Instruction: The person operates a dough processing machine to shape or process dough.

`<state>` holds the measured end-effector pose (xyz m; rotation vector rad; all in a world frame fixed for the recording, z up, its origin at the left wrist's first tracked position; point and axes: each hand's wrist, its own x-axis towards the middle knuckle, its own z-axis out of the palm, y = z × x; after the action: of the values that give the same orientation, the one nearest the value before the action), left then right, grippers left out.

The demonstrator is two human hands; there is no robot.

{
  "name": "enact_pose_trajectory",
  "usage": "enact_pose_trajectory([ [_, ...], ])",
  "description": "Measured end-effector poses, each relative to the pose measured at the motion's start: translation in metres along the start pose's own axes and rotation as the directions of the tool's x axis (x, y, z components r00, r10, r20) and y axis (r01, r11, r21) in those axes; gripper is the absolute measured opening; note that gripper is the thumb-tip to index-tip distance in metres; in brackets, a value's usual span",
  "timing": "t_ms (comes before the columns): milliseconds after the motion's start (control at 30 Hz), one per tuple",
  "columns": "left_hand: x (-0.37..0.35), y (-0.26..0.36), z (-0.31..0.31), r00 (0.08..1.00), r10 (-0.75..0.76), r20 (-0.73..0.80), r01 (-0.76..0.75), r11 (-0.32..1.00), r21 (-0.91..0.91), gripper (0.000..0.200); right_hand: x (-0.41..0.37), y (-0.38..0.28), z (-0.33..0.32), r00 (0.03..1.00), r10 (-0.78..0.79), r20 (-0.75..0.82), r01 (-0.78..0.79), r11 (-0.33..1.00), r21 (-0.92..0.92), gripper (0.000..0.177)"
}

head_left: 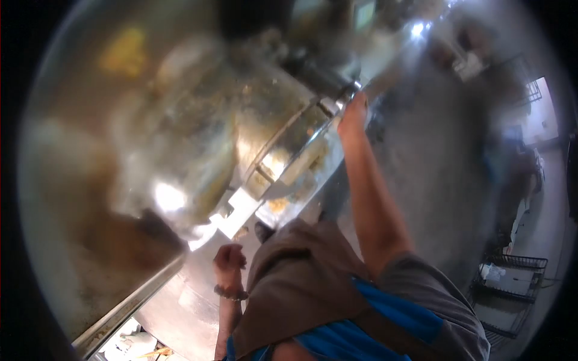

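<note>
My right hand reaches far forward along the front of a large metal cooking unit. It is closed beside a shiny metal fitting at the end of the front rail; whatever lies inside the fingers is hidden. My left hand hangs low near my apron, its fingers curled with nothing showing in them. A beaded bracelet circles that wrist. Nearest the left hand is a bright white patch on the unit's front edge.
The unit's stained metal surface fills the left, blurred, with a yellow patch on it. A metal edge runs along the lower left. A black wire rack stands at the right. Grey floor lies beyond my right arm.
</note>
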<state>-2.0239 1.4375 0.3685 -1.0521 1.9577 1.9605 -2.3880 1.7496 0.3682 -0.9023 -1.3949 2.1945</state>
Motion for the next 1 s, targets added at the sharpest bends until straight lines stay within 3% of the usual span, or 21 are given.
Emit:
enact_pose_trajectory([
  [33,0.0,0.001,0.001,1.0,-0.006,0.003,0.006,1.0,0.003,0.018,0.003,0.005,-0.002,0.99,-0.141,-0.013,0.14,0.987,-0.074,0.048],
  [167,-0.003,0.007,-0.001,1.0,0.026,-0.015,-0.025,0.999,0.041,0.019,-0.007,0.003,-0.005,0.972,-0.231,0.037,0.233,0.972,-0.044,0.054],
  [300,0.004,0.012,-0.003,0.998,0.05,0.044,-0.052,0.997,0.052,0.019,-0.002,-0.017,-0.005,0.994,-0.08,-0.078,0.057,0.963,-0.263,0.046],
  [333,0.003,0.021,-0.003,0.997,0.059,0.054,-0.062,0.996,0.06,0.018,0.002,-0.028,-0.005,0.972,0.223,0.071,-0.221,0.975,-0.037,0.038],
  [367,0.005,0.024,-0.003,0.997,0.056,0.057,-0.059,0.997,0.058,0.018,0.005,-0.036,-0.003,0.843,0.462,0.276,-0.51,0.85,0.135,0.031],
  [433,0.009,0.026,-0.006,0.994,0.101,0.045,-0.103,0.994,0.04,0.017,-0.006,-0.043,0.008,0.83,0.483,0.28,-0.527,0.843,0.107,0.036],
  [467,0.015,0.022,-0.009,0.993,0.108,0.046,-0.109,0.994,0.03,0.016,-0.013,-0.042,0.015,0.909,0.401,0.114,-0.414,0.9,0.139,0.037],
  [533,0.02,0.021,-0.013,0.99,0.13,0.047,-0.13,0.991,0.007,0.016,-0.022,-0.037,0.02,0.952,0.3,-0.068,-0.288,0.947,0.145,0.039],
  [600,0.019,0.026,-0.013,0.987,0.156,0.035,-0.157,0.987,0.027,0.016,-0.012,-0.024,0.014,0.994,0.111,0.006,-0.11,0.98,0.164,0.036],
  [733,0.022,0.02,-0.018,0.989,0.14,0.042,-0.138,0.989,-0.046,0.017,0.007,-0.01,0.006,0.996,0.087,-0.006,-0.085,0.985,0.153,0.038],
  [800,0.021,0.019,-0.02,0.978,0.208,0.018,-0.208,0.977,0.053,0.018,0.008,-0.006,0.003,0.999,-0.025,-0.042,0.027,0.999,0.038,0.042],
  [1000,0.029,0.018,-0.018,0.981,0.188,-0.044,-0.185,0.981,0.055,0.018,-0.002,-0.004,0.005,0.956,-0.246,-0.158,0.218,0.96,-0.175,0.047],
])
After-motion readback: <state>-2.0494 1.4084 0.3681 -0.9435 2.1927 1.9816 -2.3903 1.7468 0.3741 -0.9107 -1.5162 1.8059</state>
